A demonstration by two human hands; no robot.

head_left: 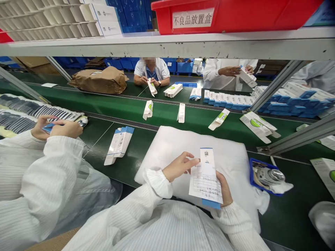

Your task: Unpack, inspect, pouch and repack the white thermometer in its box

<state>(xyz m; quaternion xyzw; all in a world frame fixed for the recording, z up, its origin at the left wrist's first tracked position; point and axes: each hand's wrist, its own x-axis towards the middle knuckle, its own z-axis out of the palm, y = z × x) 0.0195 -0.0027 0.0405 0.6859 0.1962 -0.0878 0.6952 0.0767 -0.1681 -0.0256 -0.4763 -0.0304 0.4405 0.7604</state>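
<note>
A slim white box (207, 156) with blue ends is tilted up in front of me, over a white padded cushion (170, 146). My right hand (226, 190) wraps around its lower right side. Across the lower part of the box lies a printed paper sheet (204, 183) with a table and handwriting-like marks, hiding much of the box. My left hand (181, 166) is at the box's left edge, fingers stretched and apart, fingertips near or touching the box and sheet; exact contact cannot be made out.
Flat cartons (119, 144) lie left, beside a co-worker's hands (59, 127). A blue basket (252, 177) with a metal-topped container stands right. Several open boxes (181, 113) rest on the green conveyor (162, 122). Overhead is a shelf (131, 47) with a red bin (235, 17). People work opposite.
</note>
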